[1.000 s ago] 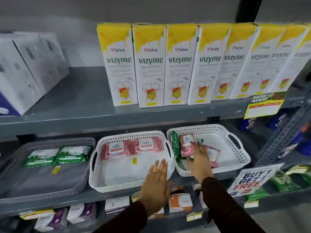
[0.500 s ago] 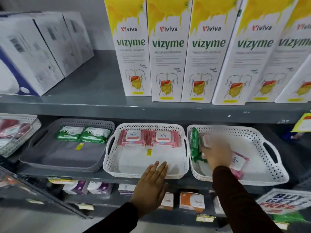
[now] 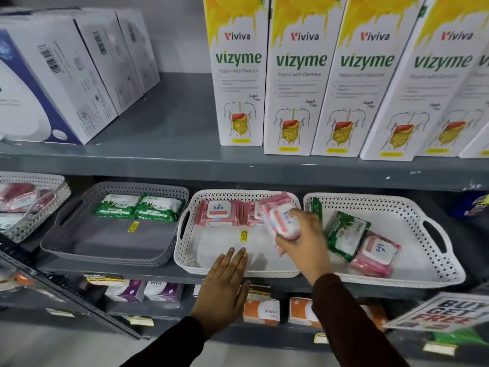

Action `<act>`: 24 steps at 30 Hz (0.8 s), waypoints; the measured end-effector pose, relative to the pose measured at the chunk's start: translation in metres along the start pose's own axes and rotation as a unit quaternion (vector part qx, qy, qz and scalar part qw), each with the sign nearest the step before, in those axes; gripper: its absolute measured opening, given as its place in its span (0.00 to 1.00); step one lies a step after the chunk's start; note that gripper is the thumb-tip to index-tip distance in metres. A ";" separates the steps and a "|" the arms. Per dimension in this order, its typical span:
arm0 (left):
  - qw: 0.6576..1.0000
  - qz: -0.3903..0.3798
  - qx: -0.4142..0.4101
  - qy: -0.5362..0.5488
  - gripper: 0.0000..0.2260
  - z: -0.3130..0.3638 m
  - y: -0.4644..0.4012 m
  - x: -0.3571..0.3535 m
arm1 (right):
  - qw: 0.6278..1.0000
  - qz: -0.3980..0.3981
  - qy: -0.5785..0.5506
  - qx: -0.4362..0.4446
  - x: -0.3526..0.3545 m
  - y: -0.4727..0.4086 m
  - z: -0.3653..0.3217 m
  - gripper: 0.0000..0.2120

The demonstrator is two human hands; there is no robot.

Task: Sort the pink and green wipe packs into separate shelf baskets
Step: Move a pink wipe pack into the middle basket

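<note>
My right hand [image 3: 304,234] grips a pink wipe pack [image 3: 277,215], held tilted above the right side of the middle white basket [image 3: 185,250]. Two pink packs [image 3: 218,211] lie at the back of that basket. My left hand [image 3: 225,282] rests flat on the basket's front rim, fingers together, holding nothing. The right white basket [image 3: 434,266] holds a green pack [image 3: 345,234], a pink pack [image 3: 375,252] and another green pack [image 3: 316,207] standing on edge at its left wall. The grey basket [image 3: 105,250] on the left holds two green packs [image 3: 137,206].
Tall Vizyme boxes [image 3: 299,75] and white cartons [image 3: 53,75] stand on the upper shelf, whose edge [image 3: 238,168] overhangs the baskets. Another white basket [image 3: 34,207] with pink packs sits far left. Small boxes line the lower shelf [image 3: 262,308]; a sale sign [image 3: 444,311] hangs bottom right.
My right hand lifted a pink pack out of the right basket and carried it left over the middle basket. The view moved closer and shifted left. My left hand stayed on the rim.
</note>
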State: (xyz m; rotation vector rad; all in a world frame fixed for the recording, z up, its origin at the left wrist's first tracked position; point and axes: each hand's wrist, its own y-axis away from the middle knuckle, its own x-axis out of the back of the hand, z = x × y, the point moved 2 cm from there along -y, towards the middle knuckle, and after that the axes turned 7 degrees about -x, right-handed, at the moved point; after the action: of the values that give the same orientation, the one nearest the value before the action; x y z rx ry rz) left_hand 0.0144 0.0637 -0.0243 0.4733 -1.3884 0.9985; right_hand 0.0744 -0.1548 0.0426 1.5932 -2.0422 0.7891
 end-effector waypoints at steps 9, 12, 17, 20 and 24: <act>1.000 0.001 -0.001 -0.004 0.25 -0.005 0.004 0.001 | 0.974 -0.100 0.191 -0.064 -0.061 -0.012 0.008 0.24; 1.000 0.005 -0.008 -0.008 0.24 -0.002 -0.001 0.000 | 0.987 -0.089 0.113 -0.067 -0.053 -0.014 0.004 0.21; 1.000 -0.003 -0.019 -0.004 0.25 0.018 -0.015 -0.005 | 0.985 0.153 0.008 -0.078 0.001 -0.027 0.020 0.13; 1.000 -0.013 -0.025 -0.013 0.26 0.028 -0.024 -0.010 | 0.965 0.059 -0.049 -0.253 0.019 -0.053 0.045 0.26; 0.999 -0.020 -0.023 -0.012 0.26 0.033 -0.027 -0.013 | 0.949 -0.016 -0.041 -0.313 0.029 -0.066 0.063 0.29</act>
State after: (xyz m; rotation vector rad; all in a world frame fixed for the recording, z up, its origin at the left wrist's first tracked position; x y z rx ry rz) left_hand 0.0181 0.0190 -0.0230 0.4786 -1.4160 0.9283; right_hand 0.1322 -0.2295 0.0253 1.2931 -2.0310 0.0322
